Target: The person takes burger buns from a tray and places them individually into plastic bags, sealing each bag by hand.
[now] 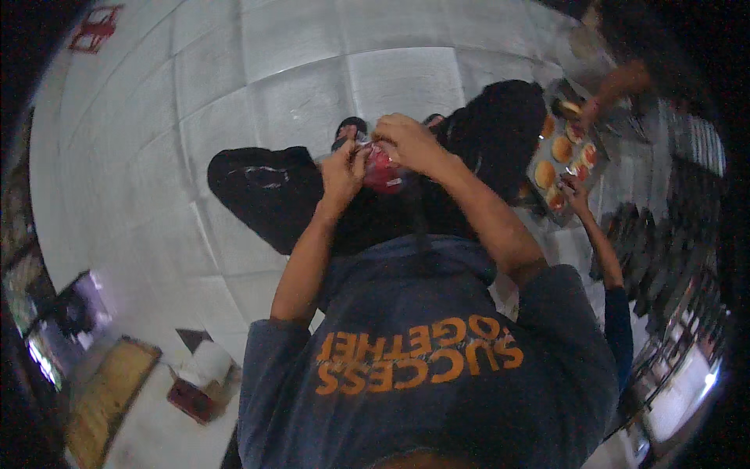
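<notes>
A small red packet with a shiny clear plastic wrap (pixel 383 172) hangs between my hands, above my lap. My left hand (pixel 342 176) pinches the upper left edge of the wrap. On the other side my right hand (pixel 410 144) has its fingers closed on the top of the same packet. Both hands are close together, their fingertips nearly meeting. What is inside the red packet is too blurred to tell. My legs in black trousers (pixel 266 191) are spread to either side beneath it.
To the right, a co-worker's hands (pixel 574 191) are over a tray (pixel 561 213) of round buns, some topped with red. At the lower left are a wooden board (pixel 109 399), a white container (pixel 209 363) and a dark red box (pixel 190 400). Pale tiles (pixel 406 78) cover the floor.
</notes>
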`<move>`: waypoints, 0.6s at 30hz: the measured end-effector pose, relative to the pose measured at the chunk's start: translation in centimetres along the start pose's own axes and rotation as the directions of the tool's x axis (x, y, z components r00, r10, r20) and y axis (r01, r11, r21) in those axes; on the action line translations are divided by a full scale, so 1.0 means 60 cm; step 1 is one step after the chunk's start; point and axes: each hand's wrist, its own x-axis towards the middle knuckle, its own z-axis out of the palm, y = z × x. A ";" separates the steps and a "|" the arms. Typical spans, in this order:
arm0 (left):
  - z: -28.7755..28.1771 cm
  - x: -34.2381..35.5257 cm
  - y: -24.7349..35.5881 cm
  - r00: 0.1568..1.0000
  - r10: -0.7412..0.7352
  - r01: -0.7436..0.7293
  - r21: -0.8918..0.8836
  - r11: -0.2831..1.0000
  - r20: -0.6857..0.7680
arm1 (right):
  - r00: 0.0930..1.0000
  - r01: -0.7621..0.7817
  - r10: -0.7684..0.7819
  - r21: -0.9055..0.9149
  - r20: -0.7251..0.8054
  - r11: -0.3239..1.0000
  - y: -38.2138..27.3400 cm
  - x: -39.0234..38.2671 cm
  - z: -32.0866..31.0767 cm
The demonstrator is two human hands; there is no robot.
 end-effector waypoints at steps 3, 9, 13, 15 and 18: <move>-0.002 0.004 -0.039 0.990 -0.123 0.118 -0.078 0.990 -0.065 | 0.998 0.019 -0.024 0.077 0.057 0.997 0.002 0.023 0.001; -0.013 0.001 -0.039 0.923 -0.272 0.302 -0.076 0.950 0.271 | 0.908 0.048 -0.042 0.002 -0.416 0.999 0.016 0.047 -0.017; -0.016 -0.006 -0.047 0.935 0.001 -0.058 0.151 0.987 0.355 | 0.865 0.025 -0.029 -0.015 -0.500 1.000 0.012 0.071 -0.061; -0.030 0.000 -0.014 0.918 0.069 -0.113 0.092 0.989 0.391 | 0.945 0.110 -0.122 -0.056 -0.302 0.992 0.002 0.083 -0.090; -0.062 0.033 0.050 0.991 -0.128 0.131 -0.182 0.974 0.026 | 0.955 0.173 -0.194 -0.111 -0.224 0.979 -0.022 0.093 -0.117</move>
